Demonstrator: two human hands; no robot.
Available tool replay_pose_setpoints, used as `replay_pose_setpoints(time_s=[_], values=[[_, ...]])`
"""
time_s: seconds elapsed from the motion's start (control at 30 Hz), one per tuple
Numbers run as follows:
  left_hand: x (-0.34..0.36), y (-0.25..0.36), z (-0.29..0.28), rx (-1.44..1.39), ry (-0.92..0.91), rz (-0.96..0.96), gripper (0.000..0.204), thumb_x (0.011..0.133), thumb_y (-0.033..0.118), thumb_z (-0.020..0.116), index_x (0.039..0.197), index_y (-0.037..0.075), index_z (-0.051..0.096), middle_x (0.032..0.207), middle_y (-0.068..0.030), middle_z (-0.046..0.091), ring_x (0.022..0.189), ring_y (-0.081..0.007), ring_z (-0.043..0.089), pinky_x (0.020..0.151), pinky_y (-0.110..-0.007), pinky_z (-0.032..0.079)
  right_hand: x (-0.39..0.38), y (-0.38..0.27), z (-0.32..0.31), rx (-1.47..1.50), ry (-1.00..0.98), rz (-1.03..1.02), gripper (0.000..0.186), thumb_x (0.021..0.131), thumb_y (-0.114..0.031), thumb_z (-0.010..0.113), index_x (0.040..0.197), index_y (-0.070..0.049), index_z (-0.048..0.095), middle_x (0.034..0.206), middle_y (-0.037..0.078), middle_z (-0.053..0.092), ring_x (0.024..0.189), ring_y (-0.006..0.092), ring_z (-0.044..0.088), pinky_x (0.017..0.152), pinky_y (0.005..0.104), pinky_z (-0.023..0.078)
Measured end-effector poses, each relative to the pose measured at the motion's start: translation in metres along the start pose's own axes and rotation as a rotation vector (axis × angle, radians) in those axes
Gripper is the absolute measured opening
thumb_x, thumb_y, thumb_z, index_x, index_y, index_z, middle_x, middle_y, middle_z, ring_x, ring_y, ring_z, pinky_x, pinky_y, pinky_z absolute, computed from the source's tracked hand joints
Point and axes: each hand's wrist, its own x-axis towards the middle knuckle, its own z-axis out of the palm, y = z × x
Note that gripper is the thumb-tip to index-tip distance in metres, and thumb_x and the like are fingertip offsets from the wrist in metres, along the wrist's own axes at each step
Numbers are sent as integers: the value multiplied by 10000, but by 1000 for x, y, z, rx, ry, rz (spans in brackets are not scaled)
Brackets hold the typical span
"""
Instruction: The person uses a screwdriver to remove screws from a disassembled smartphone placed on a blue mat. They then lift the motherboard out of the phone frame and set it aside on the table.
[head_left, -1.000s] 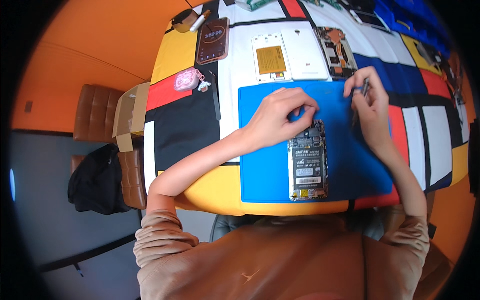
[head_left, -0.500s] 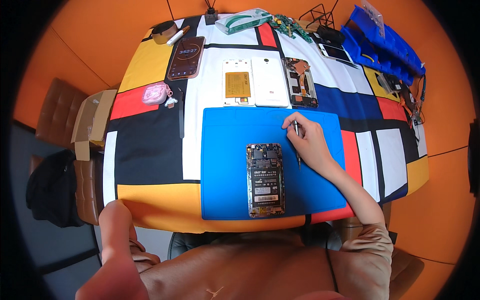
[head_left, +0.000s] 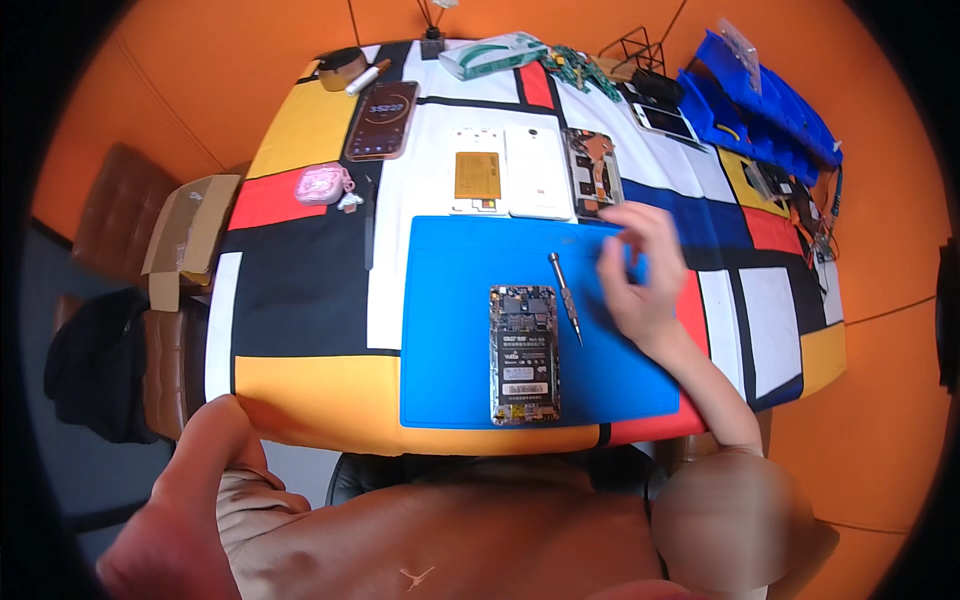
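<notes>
My right hand hangs over the right side of the blue mat, fingers curved and apart, slightly blurred, with nothing visible in them. Just left of it a slim metal screwdriver lies slanted on the mat. Beside that tool is an opened phone, its black battery and circuit board exposed. Beyond my fingertips lies another opened phone part with orange flex cable. Of my left arm only the bent arm shows at the table's lower left edge; its hand is out of sight.
A white phone back and a white phone shell with a gold battery lie beyond the mat. Farther left are a phone showing a timer, a pink case and dark tweezers. Blue bins stand far right.
My right hand has let go of the screwdriver, which now lies on the mat. The hand has moved right, and its fingers have opened. The view has shifted slightly.
</notes>
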Motion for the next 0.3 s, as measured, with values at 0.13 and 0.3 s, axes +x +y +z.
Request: replay_pose_setpoints(time_s=[0.13, 0.3], values=[[-57, -12, -7, 407, -66, 34, 181, 1001, 254, 635, 882, 122, 597, 771, 1, 578, 733, -166, 590, 765, -332, 481, 34, -31, -65, 385, 305, -277, 437, 914, -154, 617, 1305, 16, 523, 1188, 281, 617, 774, 252, 661, 678, 325, 534], [-122, -22, -17, 465, -841, -768, 174, 763, 14, 806, 920, 34, 733, 881, -89, 706, 768, -244, 658, 711, -353, 490, 61, -71, -123, 243, 15, -70, 857, 901, -614, 620, 1432, 19, 389, 1167, 406, 597, 942, 404, 718, 821, 605, 567]])
